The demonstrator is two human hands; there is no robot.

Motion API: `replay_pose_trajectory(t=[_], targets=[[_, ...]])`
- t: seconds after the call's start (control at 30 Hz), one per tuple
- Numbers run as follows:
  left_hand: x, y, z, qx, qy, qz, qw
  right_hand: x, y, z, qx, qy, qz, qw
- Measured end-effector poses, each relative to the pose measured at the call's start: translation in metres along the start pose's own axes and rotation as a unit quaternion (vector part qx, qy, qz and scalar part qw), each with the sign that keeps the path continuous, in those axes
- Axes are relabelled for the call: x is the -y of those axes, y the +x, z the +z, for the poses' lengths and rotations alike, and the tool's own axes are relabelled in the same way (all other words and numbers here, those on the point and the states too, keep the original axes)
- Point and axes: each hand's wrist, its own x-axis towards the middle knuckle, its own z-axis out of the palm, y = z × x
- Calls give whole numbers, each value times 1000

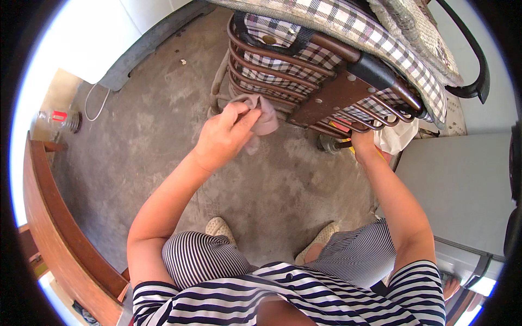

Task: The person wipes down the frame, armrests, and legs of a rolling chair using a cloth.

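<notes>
In front of me a brown metal-barred frame, perhaps a chair, holds a black-and-white checked cloth pad. My left hand pinches a pale pinkish cloth beside the lower curved bars at the frame's left end. At the frame's right side, my right hand reaches in among the lower bars; its fingertips are largely hidden behind them, so its hold is unclear. Near that hand are a clear glass-like foot or jar, something red and yellow, and a white plastic bag.
A wooden furniture edge curves along the left. A clear plastic jar and a white cable loop are at the upper left. A grey cabinet-like surface stands at the right. My feet rest on the concrete floor.
</notes>
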Motion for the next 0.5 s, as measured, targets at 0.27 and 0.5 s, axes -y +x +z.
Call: replay_pose_trajectory(t=[0.27,0.5], targets=[[-24,13,40,36,69,84,993,13,-5,-3,33,50,68,996],[-25,25,46,51,122,41,990,6,-2,-4,21,111,66,991]])
